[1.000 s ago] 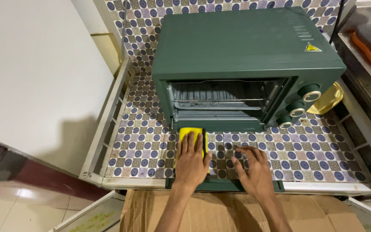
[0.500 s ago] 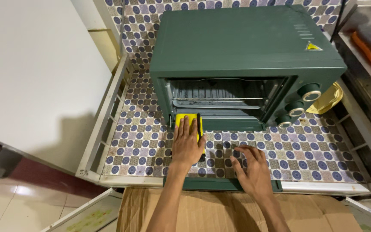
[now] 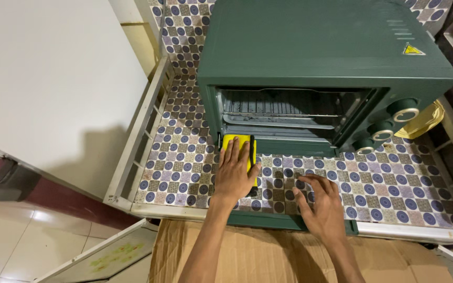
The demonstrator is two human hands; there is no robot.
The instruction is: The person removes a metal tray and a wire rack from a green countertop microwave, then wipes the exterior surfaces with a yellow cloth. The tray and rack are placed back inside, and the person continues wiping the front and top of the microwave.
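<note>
Scrubbing: left hand (image 3: pixel 235 175) presses sponge (image 3: pixel 237 144) flat, grip loose over it.
Right hand (image 3: pixel 323 204): spread, bracing door (image 3: pixel 284 181).
Tip: keep pressure even.

Your left hand (image 3: pixel 235 175) covers most of the yellow sponge (image 3: pixel 237 142), so only its far edge shows. The green oven (image 3: pixel 321 57) is cut off at the top edge, and the yellow plate (image 3: pixel 423 118) sits mostly behind its right side.

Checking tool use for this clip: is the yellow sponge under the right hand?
No, the yellow sponge lies under the left hand; the right hand rests flat on the open oven door.
</note>
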